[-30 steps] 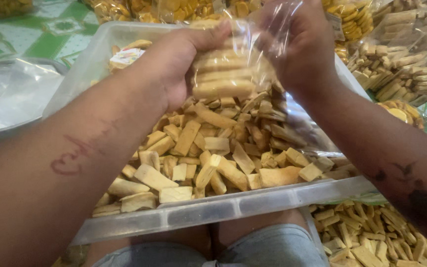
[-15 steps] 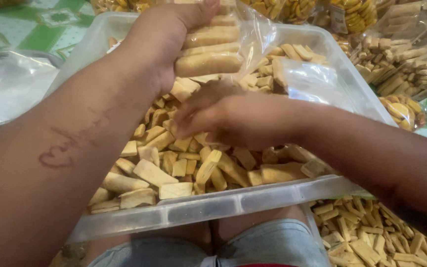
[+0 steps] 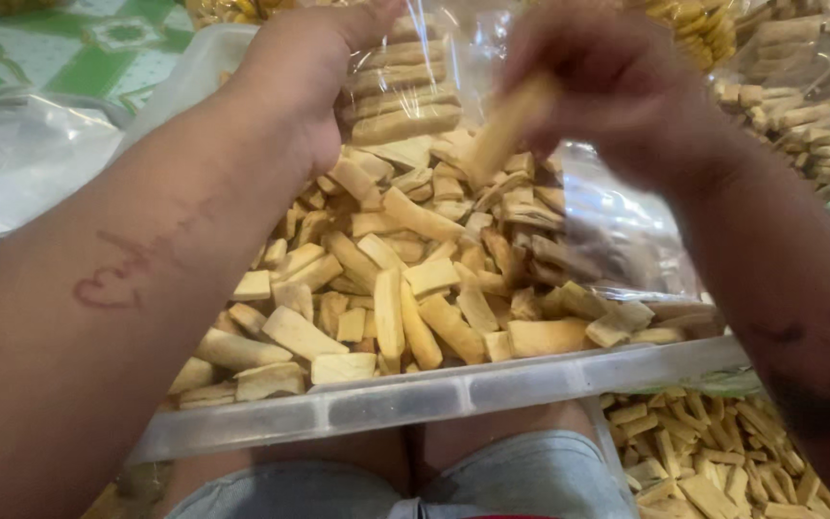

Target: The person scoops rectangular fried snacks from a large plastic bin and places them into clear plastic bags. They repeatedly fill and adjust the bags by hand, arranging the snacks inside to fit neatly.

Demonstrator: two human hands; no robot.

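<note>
A: Left hand (image 3: 300, 82) clamped round the clear bag (image 3: 415, 77), fingers curled tight on its mouth, stacked sticks inside. Right hand (image 3: 617, 82) blurred, fingers pinching one stick (image 3: 506, 130) just beside the bag's opening.

B: Risks?

A: Could miss the mouth and drop the stick back into the tub (image 3: 453, 389). Could snap too, if pinched hard; looks brittle. Neat rows in the bag could tumble if shoved in crooked. Thin plastic could slip from the grip as weight builds.

B: Room to move?

A: Tight. Tub rim close under both forearms, heaped sticks (image 3: 386, 288) right below the bag. Loose plastic (image 3: 617, 240) draped over the tub's right side, easy to snag. More filled bags (image 3: 799, 106) crowding the far right, another tray (image 3: 713, 452) low at the knee. Open room only upward, between the hands.
</note>
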